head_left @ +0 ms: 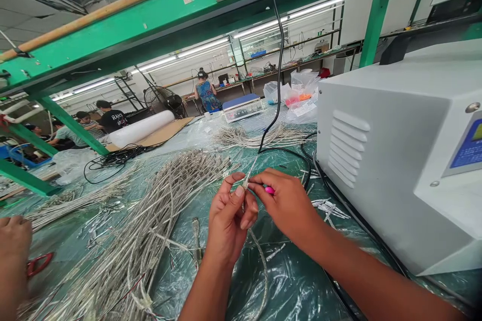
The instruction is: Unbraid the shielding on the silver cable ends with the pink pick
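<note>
Close in front of me, my left hand (232,218) pinches the end of a grey, clear-jacketed cable (261,257) between thumb and fingers. The rest of that cable curves down toward the table's near edge. At the cable end, a thin whitish strand (251,168) points up and away. My right hand (288,200) is closed on a small tool with a pink end (269,190); most of it is hidden by the fingers. Its fingertips meet the cable end beside my left thumb. A metal cable plug (196,241) lies left of my left wrist.
A thick bundle of cables (169,185) spreads across the table to the left. At right stands a large grey machine (376,160); silvery scraps (331,208) lie near it. Another person's hand (15,241) is at far left by a red handle (39,264). A black power cord (281,60) hangs ahead.
</note>
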Available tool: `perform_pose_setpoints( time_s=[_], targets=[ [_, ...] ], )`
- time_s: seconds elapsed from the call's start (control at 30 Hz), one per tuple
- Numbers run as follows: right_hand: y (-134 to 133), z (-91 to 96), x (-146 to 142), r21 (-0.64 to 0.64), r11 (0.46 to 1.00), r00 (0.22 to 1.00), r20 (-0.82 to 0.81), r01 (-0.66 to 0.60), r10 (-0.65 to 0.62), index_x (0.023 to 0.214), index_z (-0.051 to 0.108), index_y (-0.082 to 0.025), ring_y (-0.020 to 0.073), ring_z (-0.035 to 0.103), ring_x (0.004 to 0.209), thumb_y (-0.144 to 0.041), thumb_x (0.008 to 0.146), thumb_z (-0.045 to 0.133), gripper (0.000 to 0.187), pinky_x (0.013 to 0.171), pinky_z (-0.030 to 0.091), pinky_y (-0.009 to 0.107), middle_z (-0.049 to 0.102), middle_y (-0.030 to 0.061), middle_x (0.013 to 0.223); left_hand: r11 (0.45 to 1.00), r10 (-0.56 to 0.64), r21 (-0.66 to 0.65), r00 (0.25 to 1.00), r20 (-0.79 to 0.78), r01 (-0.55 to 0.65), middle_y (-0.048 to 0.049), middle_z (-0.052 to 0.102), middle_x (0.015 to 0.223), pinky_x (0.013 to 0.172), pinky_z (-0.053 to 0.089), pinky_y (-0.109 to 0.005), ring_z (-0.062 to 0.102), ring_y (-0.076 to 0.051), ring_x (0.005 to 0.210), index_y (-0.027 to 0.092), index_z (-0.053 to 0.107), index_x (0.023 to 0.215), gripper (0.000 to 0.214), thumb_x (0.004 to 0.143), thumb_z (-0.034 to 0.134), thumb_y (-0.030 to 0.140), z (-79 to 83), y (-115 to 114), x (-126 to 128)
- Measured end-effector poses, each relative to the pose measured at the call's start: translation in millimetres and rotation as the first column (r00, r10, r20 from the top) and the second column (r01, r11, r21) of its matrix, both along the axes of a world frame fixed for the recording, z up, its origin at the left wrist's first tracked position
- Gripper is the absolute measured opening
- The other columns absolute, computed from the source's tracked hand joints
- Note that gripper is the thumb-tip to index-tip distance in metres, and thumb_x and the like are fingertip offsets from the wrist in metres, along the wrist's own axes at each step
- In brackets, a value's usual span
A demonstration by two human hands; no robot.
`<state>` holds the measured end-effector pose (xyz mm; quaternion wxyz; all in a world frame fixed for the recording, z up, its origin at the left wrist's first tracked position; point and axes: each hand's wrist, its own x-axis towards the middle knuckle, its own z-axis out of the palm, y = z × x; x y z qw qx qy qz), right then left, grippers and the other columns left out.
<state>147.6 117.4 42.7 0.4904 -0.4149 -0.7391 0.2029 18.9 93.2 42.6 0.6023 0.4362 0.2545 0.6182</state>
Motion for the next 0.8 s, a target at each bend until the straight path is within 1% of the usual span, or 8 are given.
perform_pose_setpoints(
  time_s=[0.23,0.37,0.5,0.8],
  targets=[
    [0.9,0.6,-1.1,-0.01,1.0,0.999,0.034,-0.006,0.006,0.084,0.067,-0.02,0.0155,0.061,0.077,-0.018,0.092,0.056,0.014,0.071,0.043,0.027,0.067,0.001,0.084,1.0,0.011,0.002,1.0,-0.003,-0.011,0.0017,0.062,0.059,0.041,0.025,-0.017,0.03,-0.004,0.036,0.018,0.054,0.109,0.02,0.09,0.06,0.024,-0.5,0.3,-0.7],
    [1.0,1.0,-1.3,-0.027,1.0,1.0,0.013,-0.015,0.015,0.082,0.066,-0.02,0.0153,0.061,0.076,-0.018,0.091,0.057,0.012,0.07,0.043,0.027,0.067,0.0005,0.082,1.0,0.007,0.011,1.0,-0.003,-0.007,0.0019,0.061,0.059,0.042,0.025,-0.018,0.03,-0.004,0.036,0.019,0.054,0.108,0.019,0.09,0.059,0.023,-0.5,-0.3,-0.7],
    [1.5,0.0,-1.5,-0.031,0.999,0.999,-0.015,-0.042,0.041,0.085,0.066,-0.02,0.0148,0.061,0.077,-0.017,0.09,0.059,0.01,0.07,0.043,0.027,0.068,-0.0003,0.083,1.0,0.009,0.013,1.0,0.0,-0.009,0.0028,0.058,0.057,0.042,0.025,-0.017,0.029,-0.004,0.037,0.019,0.054,0.108,0.018,0.092,0.057,0.022,0.1,-0.9,-1.1],
    [1.4,0.3,-1.3,-0.025,0.999,0.999,-0.035,-0.036,0.035,0.083,0.066,-0.021,0.0148,0.062,0.074,-0.017,0.089,0.06,0.01,0.069,0.044,0.027,0.068,-0.0002,0.082,1.0,0.018,0.009,1.0,0.005,-0.018,0.0023,0.059,0.058,0.041,0.025,-0.017,0.029,-0.004,0.037,0.019,0.054,0.11,0.021,0.09,0.059,0.023,2.2,-1.9,-0.7]
  ],
)
